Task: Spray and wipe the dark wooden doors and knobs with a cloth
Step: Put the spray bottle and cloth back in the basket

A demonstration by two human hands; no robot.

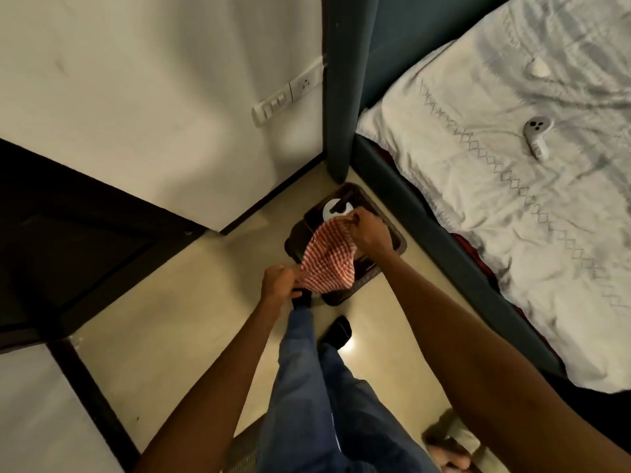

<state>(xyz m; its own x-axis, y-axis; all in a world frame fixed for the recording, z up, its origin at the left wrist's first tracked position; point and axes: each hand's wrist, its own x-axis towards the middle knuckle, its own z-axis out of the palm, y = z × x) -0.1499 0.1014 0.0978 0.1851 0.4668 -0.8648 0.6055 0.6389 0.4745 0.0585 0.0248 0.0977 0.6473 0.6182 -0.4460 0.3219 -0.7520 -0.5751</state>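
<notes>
While both arms reach forward and down over the floor (177, 336), I see the cloth (327, 261) stretched between the two hands. My left hand (278, 279) pinches the cloth's lower left corner with curled fingers. My right hand (367, 232) pinches the upper right corner, fingers closed on the fabric. The cloth is red-and-white checked; its middle sags in a loose curve between the two grips.

Directly below the cloth stands a dark basket (397, 245) on the floor, near the corner where the wall (153, 97) meets the bed (512, 199). Inside the basket, at its far end, a white bottle (333, 209) with a dark spray head is partly visible; the cloth and my right hand cover its near side.

A dark wooden door (51, 233) occupies the left edge of the view, beside the wall. No knob can be made out in this view. A switch plate (290, 93) is mounted on the wall near its right edge.

On the bed, a white sheet carries a controller (537, 138) well apart from the basket, and a second pale object (538, 67) lies further back; I cannot tell what it is.

Blue trouser legs (324, 387) and a dark shoe (336, 331) show between my arms.
</notes>
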